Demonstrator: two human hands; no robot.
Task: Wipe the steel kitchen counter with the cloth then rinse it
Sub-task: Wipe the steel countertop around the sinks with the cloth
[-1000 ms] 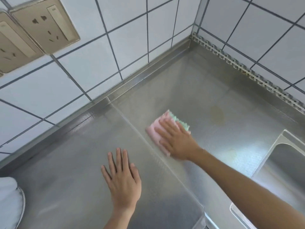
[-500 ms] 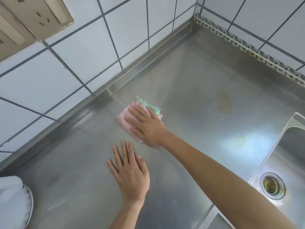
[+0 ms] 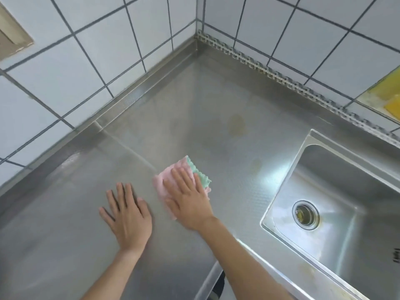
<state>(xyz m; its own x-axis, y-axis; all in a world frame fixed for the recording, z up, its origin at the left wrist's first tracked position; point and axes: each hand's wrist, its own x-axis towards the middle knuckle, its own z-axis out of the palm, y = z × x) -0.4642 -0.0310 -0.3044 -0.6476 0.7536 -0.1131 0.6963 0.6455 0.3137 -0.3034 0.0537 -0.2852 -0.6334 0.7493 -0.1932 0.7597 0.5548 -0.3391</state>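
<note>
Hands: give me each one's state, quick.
Left hand: open, flat on the counter, holding nothing.
Right hand: open, pressing the cloth down.

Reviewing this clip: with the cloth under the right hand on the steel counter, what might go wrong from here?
The yellowish stain lies beyond the cloth, toward the back wall; strokes kept this near the front edge would likely miss it. The right hand only presses flat on the cloth, so it may bunch or slip out. The left hand rests flat on the counter, so the patch beneath it could go unwiped.

Counter [image 3: 216, 118] dimpled steel, dull sheen; cloth [image 3: 164, 182] fuzzy; wall tiles [image 3: 65, 68] glossy.
</note>
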